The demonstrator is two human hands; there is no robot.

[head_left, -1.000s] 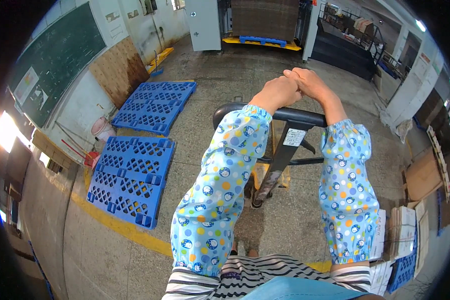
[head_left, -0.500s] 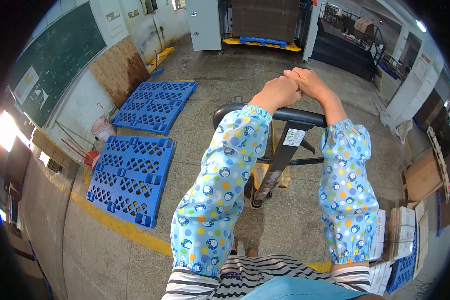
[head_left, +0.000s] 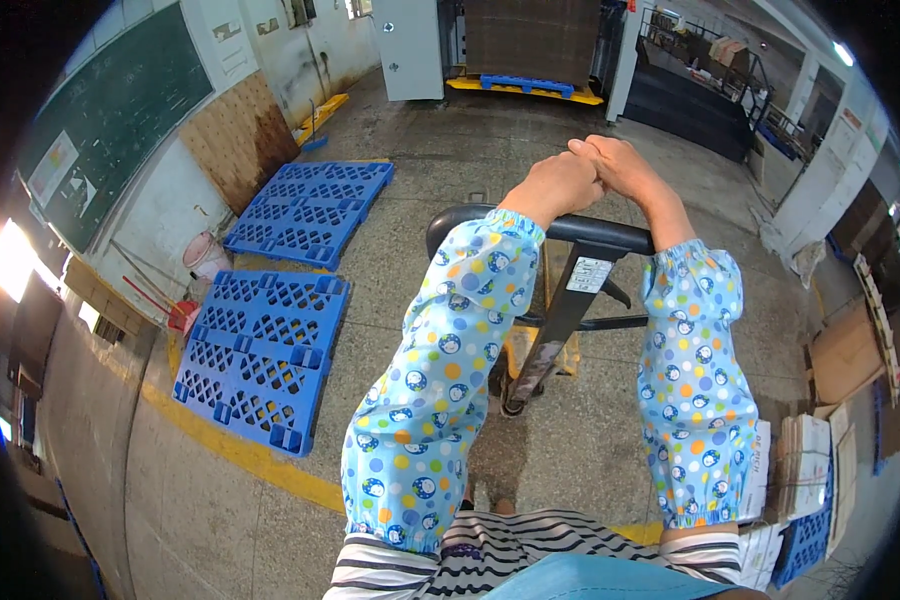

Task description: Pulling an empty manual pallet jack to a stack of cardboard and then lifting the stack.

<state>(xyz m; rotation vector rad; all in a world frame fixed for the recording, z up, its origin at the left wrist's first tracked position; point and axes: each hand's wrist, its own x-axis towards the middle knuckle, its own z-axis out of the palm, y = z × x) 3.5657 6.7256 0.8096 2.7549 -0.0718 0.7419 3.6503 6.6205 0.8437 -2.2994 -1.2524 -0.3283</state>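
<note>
Above the black handle (head_left: 460, 222) of a hand pallet truck, my two hands are clasped together. My left hand (head_left: 553, 188) is closed, its wrist over the handle's far bar. My right hand (head_left: 620, 166) is closed against it, thumb across the left knuckles, its wrist at the bar's right end. No object shows in either hand; the curled fingertips are mostly hidden. Blue patterned sleeve covers (head_left: 433, 370) wrap both forearms. Below the handle the truck's dark shaft (head_left: 555, 325) slopes down to a yellow base (head_left: 570, 356), partly hidden by my left arm.
Two blue plastic pallets (head_left: 260, 358) lie on the floor at left, beside a pink bucket (head_left: 206, 257). Ahead, a brown stack (head_left: 528, 42) stands on a blue pallet (head_left: 526, 86) next to a grey cabinet (head_left: 410, 50). Bundled cardboard (head_left: 802, 450) sits at right.
</note>
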